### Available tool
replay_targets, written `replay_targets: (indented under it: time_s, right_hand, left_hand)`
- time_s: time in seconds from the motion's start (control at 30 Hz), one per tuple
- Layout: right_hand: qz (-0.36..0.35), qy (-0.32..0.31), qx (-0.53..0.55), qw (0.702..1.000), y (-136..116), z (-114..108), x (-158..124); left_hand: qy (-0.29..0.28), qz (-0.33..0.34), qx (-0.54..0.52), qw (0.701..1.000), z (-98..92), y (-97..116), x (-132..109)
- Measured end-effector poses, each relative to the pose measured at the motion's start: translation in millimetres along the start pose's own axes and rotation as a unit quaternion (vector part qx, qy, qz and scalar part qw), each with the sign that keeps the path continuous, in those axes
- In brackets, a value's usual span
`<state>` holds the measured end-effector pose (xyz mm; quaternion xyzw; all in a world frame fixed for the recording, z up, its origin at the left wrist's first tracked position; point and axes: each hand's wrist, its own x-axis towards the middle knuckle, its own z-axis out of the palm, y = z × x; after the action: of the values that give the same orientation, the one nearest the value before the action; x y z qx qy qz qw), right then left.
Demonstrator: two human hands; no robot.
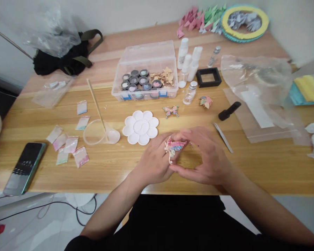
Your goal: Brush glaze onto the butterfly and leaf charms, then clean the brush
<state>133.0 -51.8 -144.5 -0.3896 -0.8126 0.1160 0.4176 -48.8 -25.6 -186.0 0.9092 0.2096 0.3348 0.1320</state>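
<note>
A butterfly-wing ornament (174, 148), pink and blue with gold edging and pearls, rests on the back of the fingers of my left hand (154, 162). That hand lies palm down, its fingers stretched to the right and their tips partly hidden. My right hand (214, 157) curves around it from the right, thumb and fingers wide apart. The right thumb tip is by the ornament's pearl end, while the right fingertips meet the left fingers above the wing. Just beyond lie a butterfly piece (171, 111), a flower-like ornament (206, 102) and a white petal-shaped palette (140, 127).
Tweezers (223, 138) and a black tube (229, 111) lie right. Behind stand a clear box (120, 92) of pots and gold pieces, white bottles (183, 54) and a black frame (208, 77). Left are a tipped cup (94, 131) with a stick, small sachets (81, 157) and a phone (25, 169).
</note>
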Motion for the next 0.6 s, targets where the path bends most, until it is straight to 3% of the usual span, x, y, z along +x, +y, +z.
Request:
replay_targets:
  time_s: [0.6]
  right_hand:
    - [-0.005,0.01,-0.013,1.0,-1.1,-4.3,0.7]
  left_hand:
    - [-0.011,-0.008,-0.017,1.0,-1.4,2.6,4.5]
